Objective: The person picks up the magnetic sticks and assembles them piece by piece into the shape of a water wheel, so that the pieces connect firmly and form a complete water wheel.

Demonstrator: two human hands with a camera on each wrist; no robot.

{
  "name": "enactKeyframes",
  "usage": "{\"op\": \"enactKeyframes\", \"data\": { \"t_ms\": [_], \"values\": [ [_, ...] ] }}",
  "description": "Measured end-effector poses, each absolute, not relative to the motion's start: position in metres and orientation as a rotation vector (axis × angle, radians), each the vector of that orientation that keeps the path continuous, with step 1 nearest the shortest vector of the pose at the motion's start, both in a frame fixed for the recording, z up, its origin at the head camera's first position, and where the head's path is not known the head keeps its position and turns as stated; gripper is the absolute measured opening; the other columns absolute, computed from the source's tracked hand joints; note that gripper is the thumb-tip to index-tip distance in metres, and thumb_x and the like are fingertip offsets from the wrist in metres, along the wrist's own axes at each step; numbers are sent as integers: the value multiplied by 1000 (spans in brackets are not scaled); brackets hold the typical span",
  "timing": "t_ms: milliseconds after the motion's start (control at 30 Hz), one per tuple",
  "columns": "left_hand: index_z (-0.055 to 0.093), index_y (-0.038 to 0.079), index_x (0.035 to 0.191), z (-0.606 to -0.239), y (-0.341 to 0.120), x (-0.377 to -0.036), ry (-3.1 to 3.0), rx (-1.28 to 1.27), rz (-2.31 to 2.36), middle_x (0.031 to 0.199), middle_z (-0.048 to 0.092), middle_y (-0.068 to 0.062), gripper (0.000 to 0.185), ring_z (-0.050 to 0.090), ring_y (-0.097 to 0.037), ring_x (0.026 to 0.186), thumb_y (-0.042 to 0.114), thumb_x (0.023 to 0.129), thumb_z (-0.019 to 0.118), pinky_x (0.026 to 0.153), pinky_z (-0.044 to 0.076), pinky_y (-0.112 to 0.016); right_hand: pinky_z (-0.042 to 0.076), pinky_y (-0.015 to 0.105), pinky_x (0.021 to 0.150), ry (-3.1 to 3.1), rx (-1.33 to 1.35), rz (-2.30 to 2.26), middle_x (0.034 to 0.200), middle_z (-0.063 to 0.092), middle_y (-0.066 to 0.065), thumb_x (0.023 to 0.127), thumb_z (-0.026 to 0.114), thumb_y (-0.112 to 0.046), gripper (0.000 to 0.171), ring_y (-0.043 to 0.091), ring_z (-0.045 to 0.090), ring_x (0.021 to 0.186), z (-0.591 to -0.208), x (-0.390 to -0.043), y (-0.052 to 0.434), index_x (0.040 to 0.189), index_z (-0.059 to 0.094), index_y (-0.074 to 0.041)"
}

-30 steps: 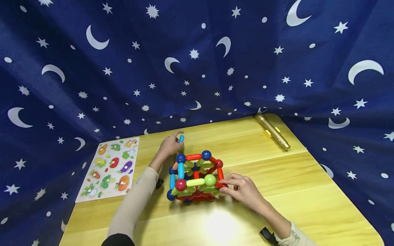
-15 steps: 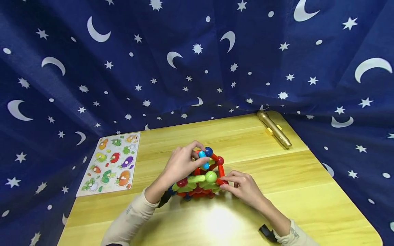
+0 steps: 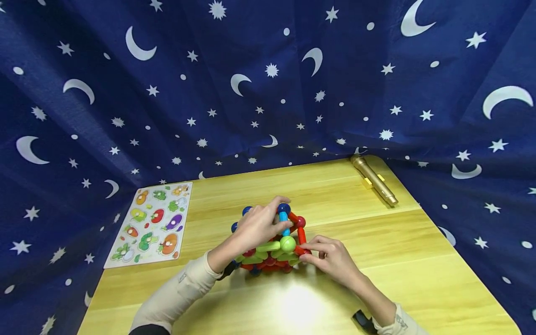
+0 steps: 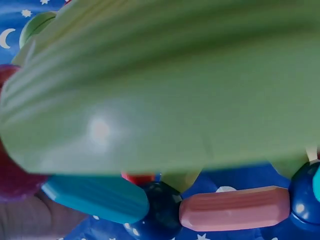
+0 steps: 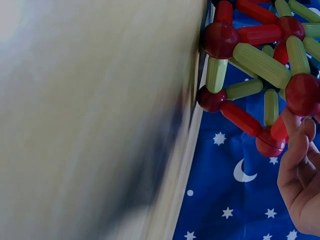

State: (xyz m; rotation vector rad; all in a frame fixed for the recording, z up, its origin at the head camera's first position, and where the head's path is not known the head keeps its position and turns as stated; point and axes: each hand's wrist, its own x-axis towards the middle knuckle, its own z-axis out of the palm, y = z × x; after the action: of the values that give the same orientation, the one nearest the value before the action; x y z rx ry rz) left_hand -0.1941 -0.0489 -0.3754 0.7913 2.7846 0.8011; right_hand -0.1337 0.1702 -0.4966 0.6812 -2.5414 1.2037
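Observation:
A frame of magnetic rods and balls stands on the table; its green ball (image 3: 287, 244) marks the near top corner. My left hand (image 3: 257, 225) reaches over the frame and pinches a light blue rod (image 3: 284, 222), which spans between a dark blue ball (image 3: 284, 209) and the green ball. With thumb and fingers my right hand (image 3: 332, 258) holds a red ball (image 5: 303, 94) at the frame's right corner, by a red rod (image 3: 299, 250). A large yellow-green rod (image 4: 165, 95) fills most of the left wrist view. My left hand hides part of the frame.
A board with vegetable pictures (image 3: 146, 225) lies at the table's left. At the back right is a gold microphone (image 3: 374, 180) on a yellow holder. A dark blue curtain (image 3: 268, 93) with moons and stars hangs behind the wooden table (image 3: 377, 232).
My left hand has brought the light blue rod from behind the frame's left side to its top, where it now sits between two balls. My right hand keeps its hold at the corner.

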Motion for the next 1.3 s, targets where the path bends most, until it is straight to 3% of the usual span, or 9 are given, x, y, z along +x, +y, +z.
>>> {"op": "enactKeyframes", "data": {
  "t_ms": [267, 600, 767, 900, 967, 1033, 1133, 1200, 1300],
  "values": [
    [39, 17, 148, -379, -53, -208, 2553, 721, 785, 57, 47, 5, 63, 41, -10, 45, 38, 94, 63, 46, 30, -23, 40, 15, 48, -2551, 694, 1208, 84, 66, -16, 79, 78, -28, 23, -8, 43, 57, -500, -132, 166, 101, 77, -20],
    [34, 21, 151, -383, -62, -212, 2517, 673, 858, 78, 68, -3, 64, 54, -11, 57, 40, 95, 60, 53, 38, -26, 39, 15, 47, -2528, 693, 1202, 83, 65, -16, 79, 79, -25, 22, -8, 43, 57, -504, -132, 162, 100, 77, -19],
    [50, 21, 139, -388, -98, -199, 2696, 542, 1406, 91, 74, -2, 44, 63, -16, 68, 33, 98, 58, 55, 47, -26, 35, 12, 47, -2537, 723, 1097, 83, 68, -12, 79, 79, -28, 29, -11, 39, 54, -502, -131, 161, 106, 75, -18],
    [60, 18, 130, -413, -123, -183, 2738, 378, 1942, 114, 70, -6, 30, 61, -23, 98, 22, 101, 52, 80, 49, -32, 34, 15, 47, -2515, 638, 1023, 94, 66, -5, 85, 71, -41, 45, -3, 41, 55, -495, -133, 163, 123, 67, -17],
    [56, 17, 135, -431, -128, -177, 2704, 349, 2028, 134, 60, -8, 34, 53, -25, 120, 22, 103, 47, 99, 43, -41, 47, 24, 59, -2479, 600, 1061, 112, 63, 3, 91, 61, -50, 55, 7, 53, 73, -492, -137, 162, 135, 57, -16],
    [48, 19, 143, -451, -130, -174, 2638, 343, 2016, 151, 43, -8, 40, 39, -29, 138, 25, 105, 40, 111, 30, -54, 52, 46, 80, -2434, 605, 1136, 136, 51, 13, 95, 49, -57, 64, 23, 56, 102, -490, -144, 158, 143, 47, -15],
    [35, 23, 151, -476, -128, -174, 2535, 338, 1932, 163, 19, -8, 49, 15, -34, 150, 34, 104, 33, 114, 9, -69, 30, 78, 95, -2385, 693, 1250, 158, 22, 21, 97, 32, -65, 77, 43, 31, 138, -490, -154, 147, 153, 30, -12],
    [29, 23, 154, -487, -125, -174, 2490, 335, 1899, 165, 11, -8, 54, 6, -36, 152, 38, 103, 33, 112, 3, -72, 18, 84, 95, -2354, 755, 1327, 162, 11, 21, 97, 25, -66, 81, 48, 17, 144, -493, -160, 138, 155, 23, -9],
    [22, 19, 156, -495, -121, -173, 2494, 371, 1847, 165, 7, -11, 58, 2, -38, 151, 40, 103, 32, 113, 0, -71, 9, 73, 110, -2303, 839, 1404, 163, 10, 19, 100, 19, -61, 79, 38, 10, 150, -500, -165, 129, 154, 19, -3]
  ]
}}
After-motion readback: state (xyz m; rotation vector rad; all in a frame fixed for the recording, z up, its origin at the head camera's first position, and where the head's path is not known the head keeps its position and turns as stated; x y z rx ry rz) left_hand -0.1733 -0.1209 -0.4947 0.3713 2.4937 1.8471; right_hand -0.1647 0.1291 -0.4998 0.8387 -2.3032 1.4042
